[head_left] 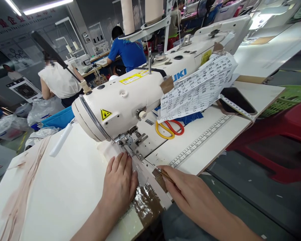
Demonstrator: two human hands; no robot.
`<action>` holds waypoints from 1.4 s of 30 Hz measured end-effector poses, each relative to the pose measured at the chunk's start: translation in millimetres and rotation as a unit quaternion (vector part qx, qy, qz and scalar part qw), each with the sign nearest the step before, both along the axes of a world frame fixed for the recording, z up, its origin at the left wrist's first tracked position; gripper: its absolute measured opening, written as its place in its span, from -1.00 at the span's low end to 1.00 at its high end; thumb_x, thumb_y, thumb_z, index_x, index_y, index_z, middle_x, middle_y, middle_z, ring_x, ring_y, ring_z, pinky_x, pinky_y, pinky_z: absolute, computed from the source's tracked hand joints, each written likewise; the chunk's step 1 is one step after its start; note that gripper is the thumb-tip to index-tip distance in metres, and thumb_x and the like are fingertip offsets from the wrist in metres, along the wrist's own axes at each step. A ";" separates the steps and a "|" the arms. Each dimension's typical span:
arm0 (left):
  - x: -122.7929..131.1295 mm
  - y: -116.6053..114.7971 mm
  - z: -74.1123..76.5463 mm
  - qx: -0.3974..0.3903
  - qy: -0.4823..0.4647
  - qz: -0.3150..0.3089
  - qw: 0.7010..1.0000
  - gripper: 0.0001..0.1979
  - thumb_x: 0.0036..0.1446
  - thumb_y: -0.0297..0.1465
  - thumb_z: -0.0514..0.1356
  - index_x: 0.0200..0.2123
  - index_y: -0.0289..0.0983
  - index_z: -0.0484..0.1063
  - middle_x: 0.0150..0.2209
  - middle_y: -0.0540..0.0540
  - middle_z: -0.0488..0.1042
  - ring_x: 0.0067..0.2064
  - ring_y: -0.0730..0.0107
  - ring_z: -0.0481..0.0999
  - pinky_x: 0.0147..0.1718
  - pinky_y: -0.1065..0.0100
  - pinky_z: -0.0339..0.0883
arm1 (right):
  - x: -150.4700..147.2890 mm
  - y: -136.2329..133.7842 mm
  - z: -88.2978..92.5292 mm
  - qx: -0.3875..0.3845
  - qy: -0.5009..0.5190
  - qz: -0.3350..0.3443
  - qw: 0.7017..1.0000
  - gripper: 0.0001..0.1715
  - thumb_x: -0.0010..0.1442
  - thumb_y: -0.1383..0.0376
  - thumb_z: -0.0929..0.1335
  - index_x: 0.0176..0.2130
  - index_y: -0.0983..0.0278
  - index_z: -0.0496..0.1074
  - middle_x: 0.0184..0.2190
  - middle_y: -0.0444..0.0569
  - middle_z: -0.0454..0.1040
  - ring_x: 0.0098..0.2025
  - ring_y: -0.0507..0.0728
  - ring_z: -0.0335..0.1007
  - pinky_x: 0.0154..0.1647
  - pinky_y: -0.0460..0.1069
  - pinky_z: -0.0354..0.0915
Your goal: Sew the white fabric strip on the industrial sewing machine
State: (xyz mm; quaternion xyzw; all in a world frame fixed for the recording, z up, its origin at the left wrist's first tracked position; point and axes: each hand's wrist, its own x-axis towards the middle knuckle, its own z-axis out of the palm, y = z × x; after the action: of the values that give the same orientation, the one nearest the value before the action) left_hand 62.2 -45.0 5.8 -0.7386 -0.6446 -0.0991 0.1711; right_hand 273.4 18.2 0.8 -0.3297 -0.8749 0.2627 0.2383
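Observation:
My left hand (120, 182) lies flat, fingers together, pressing a strip of pale cream fabric (107, 150) onto the table just in front of the presser foot (130, 142) of a white sewing machine (130, 97). My right hand (188, 194) is at the table's front edge, pinching a thin metal tool (153, 166) like tweezers whose tip points toward the needle area. The fabric runs under the foot between both hands.
Yellow and red scissors (169, 129) lie on the machine bed under a taped paper sheet (198, 88). A phone (237, 100) and a tape measure sit at the right. A red stool (278, 140) and a green basket (291, 97) stand beside the table. Two people work behind.

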 end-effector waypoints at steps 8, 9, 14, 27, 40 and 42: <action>-0.4 -1.0 -1.3 -0.001 -0.006 -0.006 1.000 -0.61 0.21 -0.47 -0.03 0.10 -0.37 0.30 0.12 -0.29 0.39 0.15 0.07 0.35 0.12 0.02 0.25 | -1.4 0.8 1.2 0.010 0.012 0.001 1.000 -0.69 0.35 0.38 0.10 -0.06 0.28 0.33 -0.38 -0.03 0.52 -0.42 0.16 0.47 -0.50 -0.03 0.29; -0.1 -1.1 -1.3 0.002 -0.007 -0.005 1.000 -0.60 0.21 -0.47 -0.03 0.10 -0.37 0.30 0.11 -0.29 0.40 0.15 0.07 0.35 0.12 0.03 0.25 | -1.1 0.6 0.6 0.005 0.011 0.001 1.000 -0.69 0.35 0.38 0.10 -0.05 0.28 0.33 -0.37 -0.04 0.52 -0.42 0.15 0.48 -0.48 -0.03 0.30; -0.2 -1.6 -1.2 -0.002 0.003 -0.008 1.000 -0.61 0.23 -0.47 -0.03 0.10 -0.41 0.30 0.12 -0.30 0.40 0.15 0.06 0.35 0.12 0.03 0.25 | 0.2 -0.1 -0.6 -0.014 0.013 0.005 1.000 -0.69 0.36 0.38 0.09 -0.05 0.26 0.32 -0.36 -0.06 0.51 -0.40 0.14 0.46 -0.44 -0.02 0.30; -0.1 -2.3 -3.0 -0.006 -0.002 -0.004 1.000 -0.60 0.22 -0.46 -0.03 0.11 -0.39 0.28 0.12 -0.29 0.39 0.15 0.06 0.35 0.12 0.02 0.25 | -1.6 1.2 2.0 -0.002 0.022 -0.002 1.000 -0.69 0.34 0.36 0.11 -0.09 0.24 0.37 -0.44 -0.05 0.51 -0.47 0.15 0.46 -0.54 -0.05 0.29; -5.7 3.8 -0.5 -0.010 0.001 0.004 1.000 -0.61 0.24 -0.47 -0.04 0.10 -0.45 0.30 0.11 -0.32 0.39 0.13 0.03 0.36 0.09 0.02 0.28 | -3.8 0.2 -3.2 -0.016 0.060 -0.006 0.998 -0.61 0.41 0.29 0.11 0.20 0.19 0.14 -0.26 -0.03 0.51 -0.36 0.14 0.49 -0.54 -0.06 0.28; -7.6 5.7 -1.5 -0.010 -0.008 0.010 1.000 -0.61 0.25 -0.47 -0.04 0.10 -0.43 0.29 0.12 -0.31 0.39 0.13 0.04 0.36 0.09 0.02 0.28 | -7.8 0.2 -2.4 -0.033 0.081 0.006 0.996 -0.63 0.41 0.30 0.11 0.17 0.18 0.18 -0.27 -0.03 0.49 -0.40 0.12 0.46 -0.55 -0.07 0.25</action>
State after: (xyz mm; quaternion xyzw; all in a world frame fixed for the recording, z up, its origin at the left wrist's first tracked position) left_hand 54.6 -39.4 4.3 -0.7329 -0.6541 -0.0972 0.1598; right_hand 265.6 18.4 -1.6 -0.3102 -0.8455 0.3185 0.2958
